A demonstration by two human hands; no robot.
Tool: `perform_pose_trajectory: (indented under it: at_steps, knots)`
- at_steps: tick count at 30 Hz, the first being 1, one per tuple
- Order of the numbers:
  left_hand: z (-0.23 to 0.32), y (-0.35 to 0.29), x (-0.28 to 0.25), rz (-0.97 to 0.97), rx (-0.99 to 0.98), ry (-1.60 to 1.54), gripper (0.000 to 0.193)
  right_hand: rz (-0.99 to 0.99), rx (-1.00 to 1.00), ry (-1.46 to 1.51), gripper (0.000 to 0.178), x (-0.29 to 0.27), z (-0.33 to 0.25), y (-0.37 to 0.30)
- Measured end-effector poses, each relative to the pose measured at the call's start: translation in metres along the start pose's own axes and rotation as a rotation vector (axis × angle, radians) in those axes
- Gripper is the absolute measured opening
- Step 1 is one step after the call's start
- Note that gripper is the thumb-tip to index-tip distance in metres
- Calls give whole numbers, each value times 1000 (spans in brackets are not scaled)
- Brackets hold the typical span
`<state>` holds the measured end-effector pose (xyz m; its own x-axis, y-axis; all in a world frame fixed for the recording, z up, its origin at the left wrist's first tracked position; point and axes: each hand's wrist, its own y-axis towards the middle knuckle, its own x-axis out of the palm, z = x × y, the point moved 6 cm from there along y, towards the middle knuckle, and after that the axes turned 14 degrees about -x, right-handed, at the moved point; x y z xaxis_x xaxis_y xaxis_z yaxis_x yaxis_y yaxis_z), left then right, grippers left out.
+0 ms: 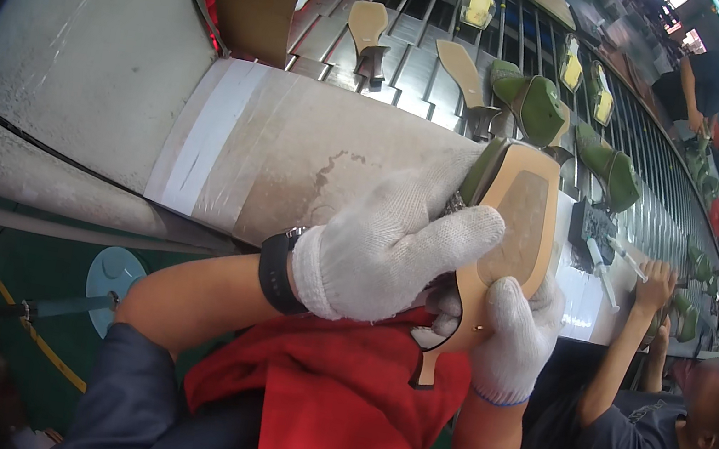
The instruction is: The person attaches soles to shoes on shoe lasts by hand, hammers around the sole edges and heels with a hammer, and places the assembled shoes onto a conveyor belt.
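Observation:
A high-heeled shoe (pixel 518 220) is between my hands, its tan sole turned up and its heel pointing down toward me. A strip of green upper shows along its far left edge. My left hand (pixel 398 249), in a white knitted glove, grips the shoe's left side with the thumb over the sole's edge. At the right and near the arch, my right hand (pixel 517 336), gloved too, closes round it with its thumb on the sole. The fingers beneath the shoe are partly hidden. A red apron (pixel 341 408) lies below the heel.
Beyond a worn table edge (pixel 313 162), a slatted metal conveyor (pixel 413 84) carries tan soles (pixel 461 72) and green shoes (pixel 539 112). A dark pot (pixel 593 227) with white-handled brushes stands to the right, near a co-worker's hand (pixel 655 287). A blue stool (pixel 114 281) is at lower left.

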<state>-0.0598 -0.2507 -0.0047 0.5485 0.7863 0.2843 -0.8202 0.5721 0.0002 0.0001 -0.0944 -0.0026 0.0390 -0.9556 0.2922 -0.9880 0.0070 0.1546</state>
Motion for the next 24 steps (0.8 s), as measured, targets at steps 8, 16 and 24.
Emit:
perform_pose_trajectory:
  at_steps: [8,16,24]
  knots:
    - [10,-26,5,27,-166,-375,42,9,25,-125,38,19,-8,-26]
    - [31,-55,-33,279,-110,-544,41,-389,-227,-513,19,56,-12,-16]
    - [66,-94,-61,602,97,184,47,-332,-261,-523,14,75,1,-19]
